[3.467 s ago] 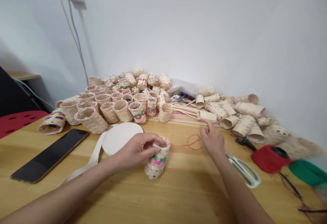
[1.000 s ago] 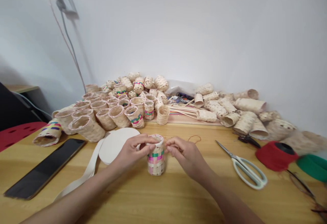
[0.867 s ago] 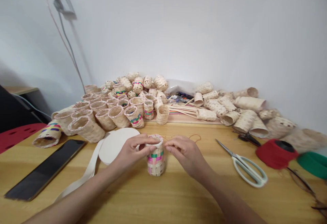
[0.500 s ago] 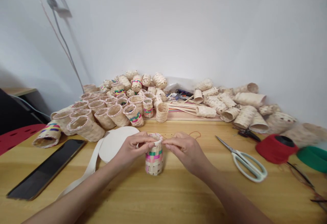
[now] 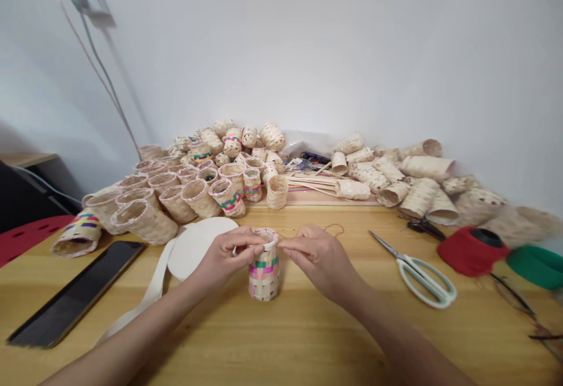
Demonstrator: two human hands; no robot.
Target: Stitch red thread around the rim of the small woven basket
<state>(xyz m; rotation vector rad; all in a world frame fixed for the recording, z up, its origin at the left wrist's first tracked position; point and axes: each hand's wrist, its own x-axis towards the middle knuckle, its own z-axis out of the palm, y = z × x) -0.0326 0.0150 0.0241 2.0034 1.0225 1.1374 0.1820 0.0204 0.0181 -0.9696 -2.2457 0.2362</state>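
Note:
A small woven bamboo basket [image 5: 264,280] stands upright on the table, with green and pink bands and a white strip stitched round its rim in red. My left hand [image 5: 235,254] is closed on the rim at its left side, thumb in front. At the rim's right side, my right hand [image 5: 319,257] is closed in a pinch. A loop of red thread [image 5: 338,227] shows behind that hand and seems to run into its fingers. Whether a needle is also pinched there is too small to tell.
A roll of white tape [image 5: 196,251] and a phone [image 5: 77,292] lie at left. Scissors [image 5: 422,274], a red thread cone [image 5: 470,251] and a green roll [image 5: 536,266] are at right. Several bamboo baskets [image 5: 202,198] line the back; bamboo strips [image 5: 312,183] lie among them.
The view has shifted slightly, so everything sits a little further left. Both hands keep their hold at the basket's rim, with hardly any movement.

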